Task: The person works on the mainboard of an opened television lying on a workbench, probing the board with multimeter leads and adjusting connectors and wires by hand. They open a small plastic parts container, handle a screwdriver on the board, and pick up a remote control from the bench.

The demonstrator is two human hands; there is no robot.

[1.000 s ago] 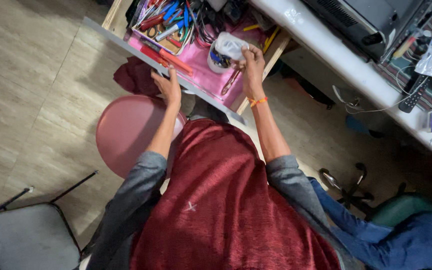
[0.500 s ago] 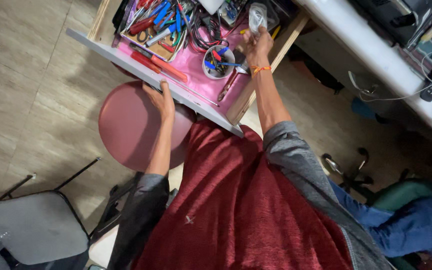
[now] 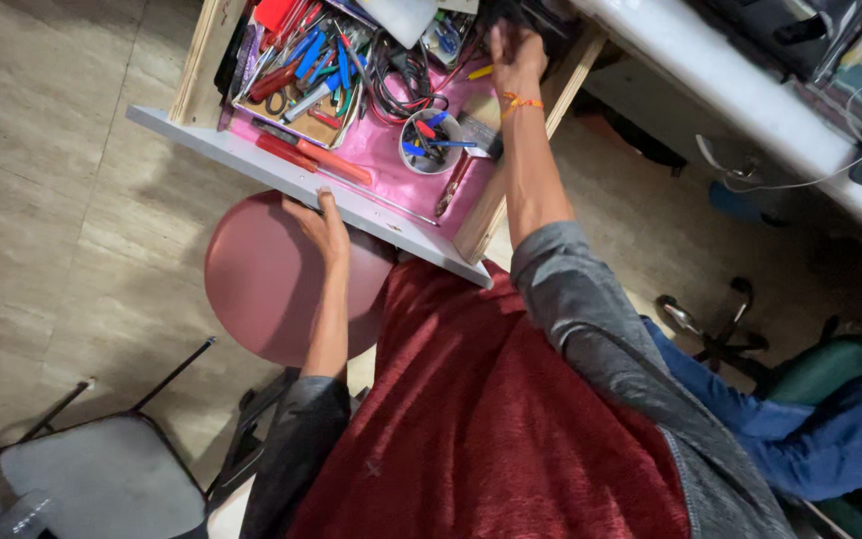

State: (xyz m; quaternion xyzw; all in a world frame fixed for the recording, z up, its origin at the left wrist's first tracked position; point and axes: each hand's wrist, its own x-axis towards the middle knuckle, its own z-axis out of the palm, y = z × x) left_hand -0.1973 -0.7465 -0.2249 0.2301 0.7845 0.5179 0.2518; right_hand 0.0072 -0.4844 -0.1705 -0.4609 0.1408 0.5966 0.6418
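An open wooden drawer (image 3: 214, 60) with a pink liner holds many hand tools. My left hand (image 3: 319, 226) grips the lower edge of its grey front panel (image 3: 251, 160). My right hand (image 3: 511, 48), with an orange band at the wrist, reaches into the dark back right corner of the drawer, and its fingertips are hidden there. Below that hand stands a small round cup (image 3: 429, 142) filled with small tools. A red-handled screwdriver (image 3: 316, 158) lies along the front, and a tray of blue and red handled tools (image 3: 301, 75) sits at the left.
A round maroon stool (image 3: 261, 284) stands under the drawer front. A grey chair (image 3: 102, 479) is at lower left. A white desk top (image 3: 740, 85) with cables runs along the right. Another person in blue (image 3: 830, 429) sits on a green chair at lower right.
My right hand has moved deeper toward the back of the drawer, past the round cup. The white container it held a second ago is out of sight. My left hand stays on the drawer front.
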